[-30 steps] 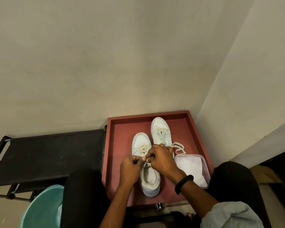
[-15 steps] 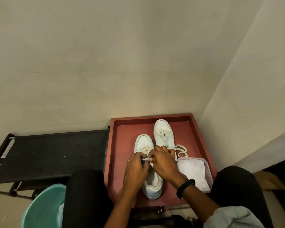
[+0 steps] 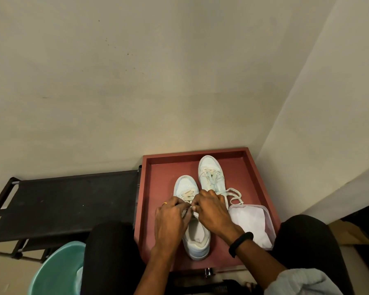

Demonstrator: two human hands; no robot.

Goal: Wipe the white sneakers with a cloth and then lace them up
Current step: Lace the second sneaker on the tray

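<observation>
Two white sneakers stand toes away from me in a red tray [image 3: 262, 177]. The left sneaker [image 3: 195, 239] is nearer to me; the right sneaker [image 3: 210, 169] sits further back with its lace ends trailing to the right. My left hand [image 3: 172, 220] and my right hand [image 3: 213, 211] meet over the left sneaker's middle, each pinching its cream lace [image 3: 186, 194]. A white cloth [image 3: 250, 222] lies in a clear container at the tray's right side.
A black fabric rack [image 3: 62, 199] stands left of the tray. A teal basin [image 3: 58, 271] sits on the floor at lower left. My knees in dark trousers flank the tray. Walls close in behind and to the right.
My hands have drawn closer together over the left sneaker's laces, and my left hand has moved up toward the eyelets. My view shifted slightly.
</observation>
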